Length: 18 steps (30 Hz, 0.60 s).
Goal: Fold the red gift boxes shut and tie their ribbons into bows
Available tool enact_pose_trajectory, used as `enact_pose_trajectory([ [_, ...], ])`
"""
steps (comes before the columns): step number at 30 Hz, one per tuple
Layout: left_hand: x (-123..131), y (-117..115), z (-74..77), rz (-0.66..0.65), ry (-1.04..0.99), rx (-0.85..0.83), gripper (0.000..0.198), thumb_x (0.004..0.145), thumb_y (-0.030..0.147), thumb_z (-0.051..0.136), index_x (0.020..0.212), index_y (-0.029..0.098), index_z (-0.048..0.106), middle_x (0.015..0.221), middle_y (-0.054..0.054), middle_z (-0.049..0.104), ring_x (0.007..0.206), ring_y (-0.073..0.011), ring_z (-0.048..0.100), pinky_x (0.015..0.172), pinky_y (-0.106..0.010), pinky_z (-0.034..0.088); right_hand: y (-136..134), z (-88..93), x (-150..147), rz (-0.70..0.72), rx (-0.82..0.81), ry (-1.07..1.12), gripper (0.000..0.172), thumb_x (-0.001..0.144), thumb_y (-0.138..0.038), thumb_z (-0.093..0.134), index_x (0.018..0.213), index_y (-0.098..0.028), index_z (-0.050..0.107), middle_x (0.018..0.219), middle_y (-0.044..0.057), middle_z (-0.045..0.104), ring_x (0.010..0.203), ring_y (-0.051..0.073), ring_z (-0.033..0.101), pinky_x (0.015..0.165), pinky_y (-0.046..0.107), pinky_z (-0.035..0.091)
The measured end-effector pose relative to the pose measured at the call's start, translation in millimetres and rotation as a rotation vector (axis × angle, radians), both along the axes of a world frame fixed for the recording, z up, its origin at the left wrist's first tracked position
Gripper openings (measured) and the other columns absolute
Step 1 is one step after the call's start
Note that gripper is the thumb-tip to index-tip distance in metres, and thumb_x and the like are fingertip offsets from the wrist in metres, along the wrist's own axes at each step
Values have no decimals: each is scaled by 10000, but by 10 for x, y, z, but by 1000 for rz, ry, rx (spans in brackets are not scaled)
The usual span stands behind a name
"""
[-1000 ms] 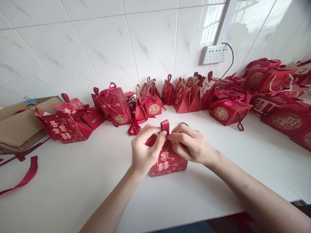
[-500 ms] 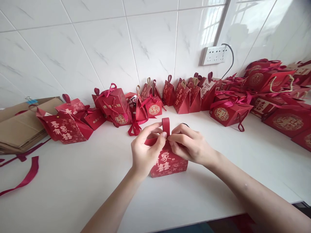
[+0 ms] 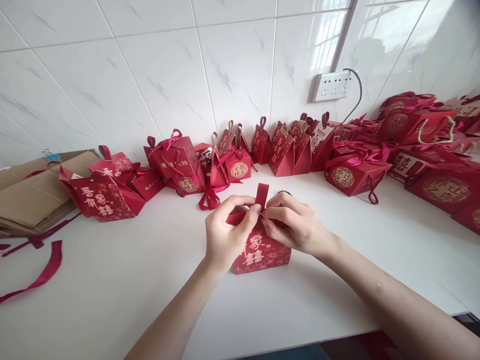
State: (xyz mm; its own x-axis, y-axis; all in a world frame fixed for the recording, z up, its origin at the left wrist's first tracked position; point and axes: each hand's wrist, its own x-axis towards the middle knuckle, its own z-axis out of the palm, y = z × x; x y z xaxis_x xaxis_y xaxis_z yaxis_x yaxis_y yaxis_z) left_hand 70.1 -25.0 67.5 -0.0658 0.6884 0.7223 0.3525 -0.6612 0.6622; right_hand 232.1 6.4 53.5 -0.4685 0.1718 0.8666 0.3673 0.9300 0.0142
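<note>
Both forearms angle in from the bottom edge, left hand (image 3: 224, 236) and right hand (image 3: 299, 227) meeting mid-frame, fingers pinched tight.

The gift box (image 3: 261, 252) is red with gold characters, the loose ribbon (image 3: 41, 275) dark red, the counter (image 3: 112, 285) white.

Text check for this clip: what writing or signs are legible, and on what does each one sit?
"家囍": gold, on the red box pinched at its top by the left hand and right hand; the left hand covers the rest.
"吾家有囍": gold, on the box at the left.
"囍": on a pale label at the right.
Round gold seal and white tag: too small to read.
</note>
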Motion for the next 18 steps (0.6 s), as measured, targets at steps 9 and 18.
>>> enact_pose_trajectory([
  [9, 3, -6, -31, 26, -32, 1, 92, 825, 225, 657, 754, 185, 614, 652, 25, 666, 570, -101, 635, 540, -172, 531, -8, 19, -1, 68, -57, 18, 76, 960, -115, 478, 963, -190, 485, 831, 24, 499, 650, 91, 501, 547, 183, 449],
  [18, -20, 4, -31, -17, -35, 29, 73, 836, 197, 640, 776, 182, 603, 715, 25, 670, 628, -78, 638, 601, -142, 533, -32, 1, -22, 74, -166, 110, 123, 953, -175, 529, 1062, -194, 474, 813, 17, 551, 636, 114, 544, 533, 212, 468],
])
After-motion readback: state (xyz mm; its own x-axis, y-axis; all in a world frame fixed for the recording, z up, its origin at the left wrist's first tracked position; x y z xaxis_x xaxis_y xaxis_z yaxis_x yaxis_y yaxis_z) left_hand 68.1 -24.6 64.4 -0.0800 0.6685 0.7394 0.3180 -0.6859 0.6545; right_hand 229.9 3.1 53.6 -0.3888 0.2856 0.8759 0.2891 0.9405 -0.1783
